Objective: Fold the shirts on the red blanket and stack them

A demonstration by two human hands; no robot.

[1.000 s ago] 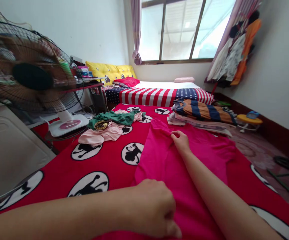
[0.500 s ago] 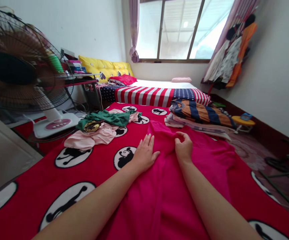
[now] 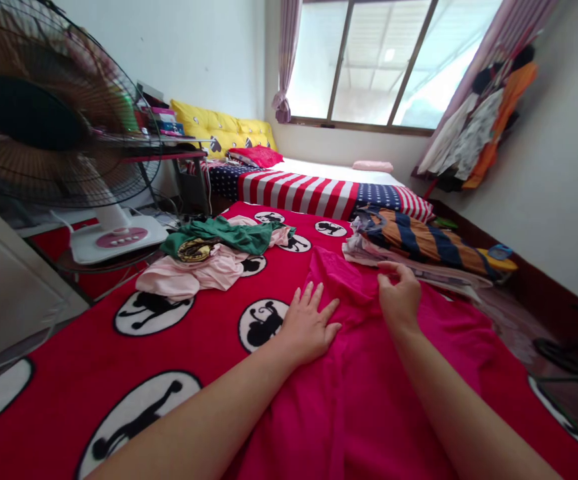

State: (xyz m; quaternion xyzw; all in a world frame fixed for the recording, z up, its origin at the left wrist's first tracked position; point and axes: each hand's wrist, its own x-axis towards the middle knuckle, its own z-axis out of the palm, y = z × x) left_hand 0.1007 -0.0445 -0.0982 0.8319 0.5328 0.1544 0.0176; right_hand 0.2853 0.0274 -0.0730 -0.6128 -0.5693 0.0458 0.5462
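Observation:
A bright pink garment lies spread on a red blanket with black-and-white monkey patches. My left hand rests flat on the garment's left edge, fingers spread. My right hand sits just to its right, fingers pinched on a fold of the pink cloth near the garment's far end. Both forearms reach in from the bottom of the view.
A loose heap of green and pale pink clothes lies at the left. A folded stack topped by an orange-and-navy striped piece sits at the right. A running standing fan is at the left; a flag-striped bed lies beyond.
My left hand moved from a fist near the garment's near end up to lie flat beside my right hand. My right hand kept its pinch on the cloth. The view shifted slightly.

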